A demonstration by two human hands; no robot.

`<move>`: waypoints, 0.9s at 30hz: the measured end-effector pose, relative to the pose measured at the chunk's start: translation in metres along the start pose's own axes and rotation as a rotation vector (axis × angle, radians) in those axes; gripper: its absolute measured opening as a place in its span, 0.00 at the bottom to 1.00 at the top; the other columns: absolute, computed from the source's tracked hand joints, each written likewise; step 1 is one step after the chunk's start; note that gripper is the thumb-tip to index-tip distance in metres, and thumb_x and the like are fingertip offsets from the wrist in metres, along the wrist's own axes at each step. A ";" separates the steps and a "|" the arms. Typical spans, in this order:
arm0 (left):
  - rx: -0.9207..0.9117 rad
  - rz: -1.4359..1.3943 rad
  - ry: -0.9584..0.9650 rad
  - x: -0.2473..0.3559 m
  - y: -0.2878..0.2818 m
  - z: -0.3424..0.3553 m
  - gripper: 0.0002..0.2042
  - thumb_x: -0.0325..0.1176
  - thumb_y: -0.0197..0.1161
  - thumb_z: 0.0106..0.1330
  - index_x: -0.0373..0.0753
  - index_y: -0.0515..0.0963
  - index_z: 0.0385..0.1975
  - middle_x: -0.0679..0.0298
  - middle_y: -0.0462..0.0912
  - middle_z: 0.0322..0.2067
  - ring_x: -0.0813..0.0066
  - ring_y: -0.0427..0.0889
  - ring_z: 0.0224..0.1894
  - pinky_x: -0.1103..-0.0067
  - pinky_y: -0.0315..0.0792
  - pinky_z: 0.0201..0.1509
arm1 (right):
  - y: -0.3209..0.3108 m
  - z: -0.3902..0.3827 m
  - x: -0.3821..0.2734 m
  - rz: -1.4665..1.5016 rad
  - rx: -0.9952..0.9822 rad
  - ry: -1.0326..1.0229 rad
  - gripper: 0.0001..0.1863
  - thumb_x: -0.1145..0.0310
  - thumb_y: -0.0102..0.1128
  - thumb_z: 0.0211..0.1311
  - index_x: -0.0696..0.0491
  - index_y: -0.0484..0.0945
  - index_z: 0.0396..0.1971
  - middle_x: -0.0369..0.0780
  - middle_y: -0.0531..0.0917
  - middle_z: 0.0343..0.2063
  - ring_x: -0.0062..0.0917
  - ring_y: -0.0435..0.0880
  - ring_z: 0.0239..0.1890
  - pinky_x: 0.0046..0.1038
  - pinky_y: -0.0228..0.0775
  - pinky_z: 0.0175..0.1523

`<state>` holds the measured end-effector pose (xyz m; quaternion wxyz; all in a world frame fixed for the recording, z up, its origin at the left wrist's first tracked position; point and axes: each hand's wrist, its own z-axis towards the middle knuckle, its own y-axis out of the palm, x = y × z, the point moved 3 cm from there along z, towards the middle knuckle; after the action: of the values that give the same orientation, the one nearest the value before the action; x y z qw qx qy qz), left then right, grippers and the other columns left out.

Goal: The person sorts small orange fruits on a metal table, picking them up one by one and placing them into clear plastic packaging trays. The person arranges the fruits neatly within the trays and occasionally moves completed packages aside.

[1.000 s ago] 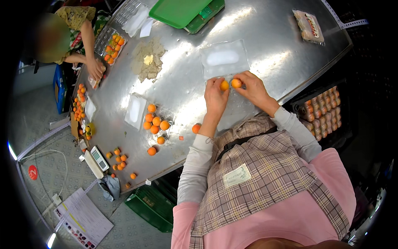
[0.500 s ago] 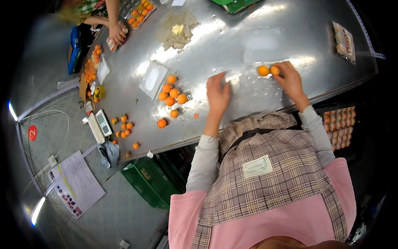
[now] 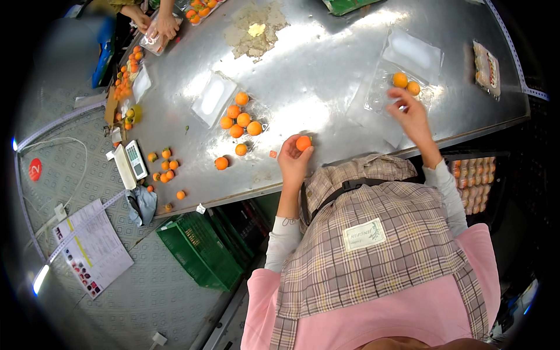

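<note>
My left hand (image 3: 293,158) grips a mandarin (image 3: 303,143) between thumb and fingers, just above the near part of the metal table. To the right, my right hand (image 3: 409,115) is empty, fingers apart and slightly curled. Just beyond its fingertips, two mandarins (image 3: 413,88) sit side by side in a clear plastic clamshell box (image 3: 376,96), whose far half holds a white pad (image 3: 413,49). Left of my left hand, several mandarins (image 3: 243,119) cluster at another clear box with a white pad (image 3: 213,99). A small orange-red square (image 3: 272,154) lies near them.
At the far left, a co-worker's hands (image 3: 165,26) press on a clear pack. Loose mandarins (image 3: 166,165) and a scale (image 3: 135,160) lie near the table's left edge. A filled pack (image 3: 486,69) rests at the right. Below stand a green crate (image 3: 201,251) and stacked fruit packs (image 3: 473,184).
My left hand, empty before, now holds a mandarin and has moved nearer to me. My right hand has let go of a mandarin in the right-hand box. That box now sits farther away and turned.
</note>
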<state>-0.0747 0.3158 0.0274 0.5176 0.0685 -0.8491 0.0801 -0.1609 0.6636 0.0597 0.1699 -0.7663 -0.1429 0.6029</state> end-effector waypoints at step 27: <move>-0.165 0.328 0.377 0.084 0.056 -0.048 0.25 0.26 0.75 0.55 0.34 0.82 0.56 0.60 0.77 0.46 0.72 0.84 0.45 0.78 0.81 0.49 | 0.078 -0.063 -0.088 0.513 -0.588 0.122 0.13 0.68 0.69 0.66 0.57 0.82 0.47 0.37 0.87 0.39 0.18 0.84 0.44 0.23 0.77 0.50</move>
<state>-0.0825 0.3781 0.1204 0.6505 -0.1289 -0.7412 0.1048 -0.1191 0.5503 0.1168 -0.2048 -0.8274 -0.1029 0.5127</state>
